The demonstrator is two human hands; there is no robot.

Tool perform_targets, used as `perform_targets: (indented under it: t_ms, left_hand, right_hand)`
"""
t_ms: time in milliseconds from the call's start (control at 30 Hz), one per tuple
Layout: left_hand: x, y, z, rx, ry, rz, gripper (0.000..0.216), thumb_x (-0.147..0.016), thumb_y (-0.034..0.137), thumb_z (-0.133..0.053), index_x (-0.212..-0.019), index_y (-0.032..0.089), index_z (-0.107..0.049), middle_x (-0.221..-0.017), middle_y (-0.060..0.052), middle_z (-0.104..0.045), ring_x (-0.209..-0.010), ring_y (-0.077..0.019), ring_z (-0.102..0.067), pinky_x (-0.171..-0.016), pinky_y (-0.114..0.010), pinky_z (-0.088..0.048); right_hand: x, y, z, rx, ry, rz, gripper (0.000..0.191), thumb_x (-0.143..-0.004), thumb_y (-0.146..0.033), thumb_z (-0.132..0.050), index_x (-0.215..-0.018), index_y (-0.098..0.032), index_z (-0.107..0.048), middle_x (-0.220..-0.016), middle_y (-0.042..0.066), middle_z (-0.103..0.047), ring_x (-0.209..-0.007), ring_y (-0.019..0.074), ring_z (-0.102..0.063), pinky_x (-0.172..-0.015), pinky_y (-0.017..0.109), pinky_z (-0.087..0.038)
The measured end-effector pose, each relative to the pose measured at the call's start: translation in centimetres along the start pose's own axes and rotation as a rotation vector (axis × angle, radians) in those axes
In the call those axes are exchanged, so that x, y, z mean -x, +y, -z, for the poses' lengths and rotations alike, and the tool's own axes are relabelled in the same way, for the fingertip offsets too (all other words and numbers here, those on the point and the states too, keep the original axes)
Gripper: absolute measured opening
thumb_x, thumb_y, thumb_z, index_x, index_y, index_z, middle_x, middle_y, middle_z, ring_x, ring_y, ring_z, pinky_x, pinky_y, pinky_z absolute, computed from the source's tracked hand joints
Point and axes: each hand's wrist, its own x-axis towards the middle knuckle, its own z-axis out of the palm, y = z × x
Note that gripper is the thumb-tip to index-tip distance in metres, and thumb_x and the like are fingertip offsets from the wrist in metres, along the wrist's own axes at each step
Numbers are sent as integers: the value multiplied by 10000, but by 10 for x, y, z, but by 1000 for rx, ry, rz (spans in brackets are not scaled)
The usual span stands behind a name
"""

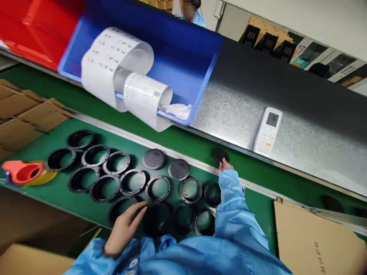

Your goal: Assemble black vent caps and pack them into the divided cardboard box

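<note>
Head view: left hand (124, 231) on a flat black ring (119, 209), right hand (225, 165) apart touching a disc (220, 154).

Bright light, soft shadows by black rings (92, 189), glare on steel (229, 114), blurred top-left

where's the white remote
In the head view, the white remote control lies on the galvanized steel panel, right of the blue plastic bin and just beyond the person's right hand.
</note>
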Motion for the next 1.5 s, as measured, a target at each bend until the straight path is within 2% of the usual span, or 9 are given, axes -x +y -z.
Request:
perform_targets:
  t_ms: [133,200,267,367,533,633,933,1267,1500]
  left_hand:
    - [7,36,-12,569,-93,126,524,-727,470,-808,-1197,271,-688,-1280,-113,-673,-1248,-344,-578,-1132,-545,-382]
    - [11,46,-16,965,-133,109,611,-794,504,-743,-1357,341,-572,-1452,-99,-547,-1354,-339,-483,-1143,-592,-337]
    - [17,50,-14,1243,-165,94,509,-861,541,-645,-1303,292,-623,-1439,-110,-559,-1369,-351,-463,-1144,-608,-326]
    - [33,51,-3,1434,-139,73,437,-937,504,-513,-1127,170,-722,-1249,-130,-689,-1336,-346,-498,-1156,-563,-342]
    - [68,50,9,1575,-252,42,534,-980,562,-384,-1301,215,-631,-1341,-107,-646,-1381,-340,-454,-1166,-643,-260]
    - [84,50,7,1605,-294,61,566,-970,600,-395,-1313,208,-617,-1361,-114,-632,-1343,-347,-496,-1158,-658,-255]
    - [115,55,-2,1549,-122,25,455,-978,464,-461,-1279,166,-627,-1213,-139,-703,-1159,-326,-637,-1125,-621,-336]
    - [124,55,1,1625,-267,65,556,-945,613,-470,-1278,192,-616,-1301,-180,-649,-1277,-409,-544,-1083,-729,-289]
    - [118,49,3,1672,-235,177,578,-943,624,-467,-1263,169,-623,-1258,-174,-672,-1236,-392,-580,-1073,-676,-361]
  right_hand:
    - [102,40,-55,-208,-329,-137,444,-754,-448,-789,-657,-206,-429,-563,-16,-568,-539,116,-581,-506,224,-491]
    - [172,65,-74,-307,-624,-214,477,-678,-461,-848,-689,-206,-445,-612,-10,-616,-561,129,-618,-497,219,-495]
    - [235,85,-84,-324,-910,-262,463,-671,-493,-850,-772,-202,-503,-667,-11,-642,-558,124,-618,-489,213,-487]
    - [285,96,-85,-101,-1033,-44,445,-796,-605,-703,-893,-193,-566,-690,-2,-621,-582,138,-596,-541,264,-515]
    - [283,65,-77,288,-793,957,366,-976,-491,-485,-1172,-247,-673,-1149,98,-580,-1100,242,-525,-1014,466,-441]
    - [285,51,-78,413,-906,1212,373,-1014,-446,-411,-1219,-322,-697,-1301,83,-502,-1255,269,-393,-1109,487,-346]
    - [307,61,-78,431,-1090,1124,661,-1024,-587,-164,-1140,-275,-734,-1281,97,-501,-1267,257,-369,-1146,487,-305]
    - [315,52,-61,285,-1120,854,712,-997,-664,-161,-1154,-265,-731,-1365,82,-491,-1322,233,-399,-1188,451,-273]
    - [316,70,-60,381,-1042,983,686,-1023,-593,-110,-1322,-277,-641,-1425,82,-475,-1365,239,-374,-1202,480,-271]
